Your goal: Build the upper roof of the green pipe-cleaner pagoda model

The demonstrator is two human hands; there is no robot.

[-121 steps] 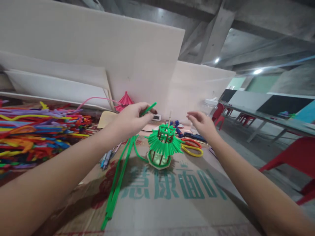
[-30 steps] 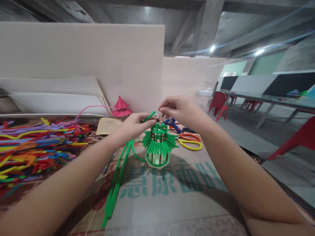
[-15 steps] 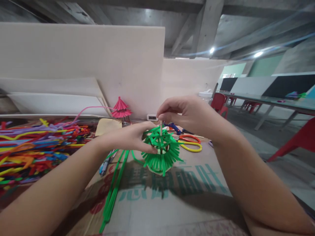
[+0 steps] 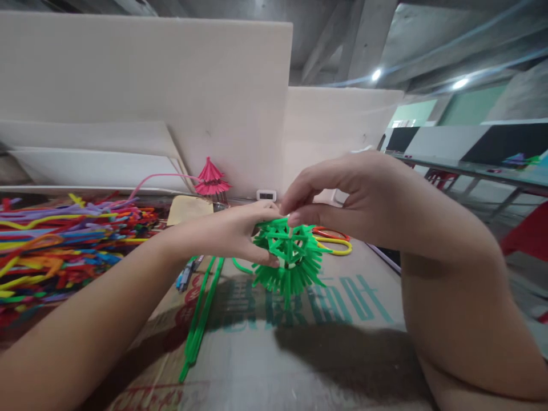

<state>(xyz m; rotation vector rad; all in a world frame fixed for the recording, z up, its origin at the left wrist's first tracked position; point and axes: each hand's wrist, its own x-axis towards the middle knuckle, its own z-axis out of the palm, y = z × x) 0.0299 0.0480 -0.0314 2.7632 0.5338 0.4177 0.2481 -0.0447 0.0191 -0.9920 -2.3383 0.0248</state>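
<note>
A green pipe-cleaner pagoda (image 4: pixel 295 277), with fringed tiers and a latticed upper part, is held in the middle over the cardboard. My left hand (image 4: pixel 233 231) grips its left side, thumb in front and fingers behind. My right hand (image 4: pixel 342 194) is above its top, thumb and index finger pinched together. Between those fingertips and the lattice a short bit of pale wooden stick (image 4: pixel 291 231) shows; most of it is hidden. Loose green pipe cleaners (image 4: pixel 201 319) lie left of the pagoda.
A heap of coloured pipe cleaners (image 4: pixel 64 257) covers the left side. Behind stand a pink pipe-cleaner pagoda (image 4: pixel 212 180) and a small white digital clock (image 4: pixel 266 195). Scissors with yellow and orange handles (image 4: pixel 338 245) lie right of the green pagoda. Printed cardboard (image 4: pixel 334 365) covers the tabletop.
My right hand has moved slightly right and down, and less of the wooden stick shows above the lattice. The green pagoda has shifted slightly right, with my left hand still on it.
</note>
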